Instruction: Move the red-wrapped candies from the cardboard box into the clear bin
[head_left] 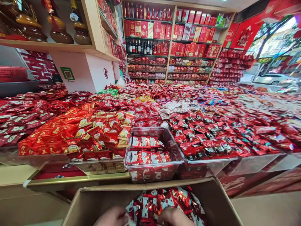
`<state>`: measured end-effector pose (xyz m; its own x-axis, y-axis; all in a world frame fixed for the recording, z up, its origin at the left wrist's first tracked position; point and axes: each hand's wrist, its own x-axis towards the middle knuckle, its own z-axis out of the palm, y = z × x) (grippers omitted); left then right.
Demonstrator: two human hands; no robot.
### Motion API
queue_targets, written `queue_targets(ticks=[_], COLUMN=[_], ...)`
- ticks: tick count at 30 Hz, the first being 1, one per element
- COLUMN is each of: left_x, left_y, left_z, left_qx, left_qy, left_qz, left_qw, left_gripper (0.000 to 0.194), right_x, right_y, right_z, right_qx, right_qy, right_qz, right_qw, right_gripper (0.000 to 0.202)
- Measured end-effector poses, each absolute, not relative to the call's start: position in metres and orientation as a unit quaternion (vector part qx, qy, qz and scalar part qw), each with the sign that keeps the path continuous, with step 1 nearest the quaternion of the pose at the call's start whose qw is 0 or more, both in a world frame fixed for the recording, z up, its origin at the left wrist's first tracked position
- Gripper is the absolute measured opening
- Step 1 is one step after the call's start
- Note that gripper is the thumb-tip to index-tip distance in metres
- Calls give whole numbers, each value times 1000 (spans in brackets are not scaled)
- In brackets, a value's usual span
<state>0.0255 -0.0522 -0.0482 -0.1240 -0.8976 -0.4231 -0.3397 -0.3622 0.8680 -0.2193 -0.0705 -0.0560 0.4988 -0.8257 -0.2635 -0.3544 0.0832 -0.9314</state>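
Both hands reach down into a cardboard box (113, 187) at the bottom of the view, among red and white candy packets (150, 204). My left hand (114, 216) is blurred, its fingers curled at something whitish I cannot make out. Over the packets lies my right hand (175, 216), its fingertips down among them and partly hidden. Just beyond the box stands a clear plastic bin (152, 164) with similar packets (150, 157) in rows at its front and middle.
Heaps of red-wrapped candies (209, 141) in clear trays spread across the counter. Orange-red packets (54, 135) are piled at the left. A white pillar (77, 70) rises at the left. Shelves at the back hold bottles (141, 47) and boxes (185, 31).
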Motion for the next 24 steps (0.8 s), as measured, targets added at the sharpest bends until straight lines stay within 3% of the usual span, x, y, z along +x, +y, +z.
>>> queue_targets(ticks=[4, 7, 15, 24], left_x=[-9, -30, -37, -34], left_y=[-55, -54, -47, -45], left_z=[-18, 0, 1, -25], left_qx=[529, 523, 493, 484], left_qy=[-484, -465, -321, -422], left_qz=[-643, -656, -729, -689], left_qw=[268, 283, 350, 336], left_gripper=[32, 34, 29, 26], right_x=[-210, -206, -208, -202], right_y=[-67, -68, -67, -66], right_z=[-42, -38, -28, -55], right_qx=[-587, -514, -450, -497], right_qy=[404, 407, 410, 445], right_qz=[-260, -276, -332, -301], right_qw=[651, 702, 721, 681], right_gripper=[42, 35, 33, 39])
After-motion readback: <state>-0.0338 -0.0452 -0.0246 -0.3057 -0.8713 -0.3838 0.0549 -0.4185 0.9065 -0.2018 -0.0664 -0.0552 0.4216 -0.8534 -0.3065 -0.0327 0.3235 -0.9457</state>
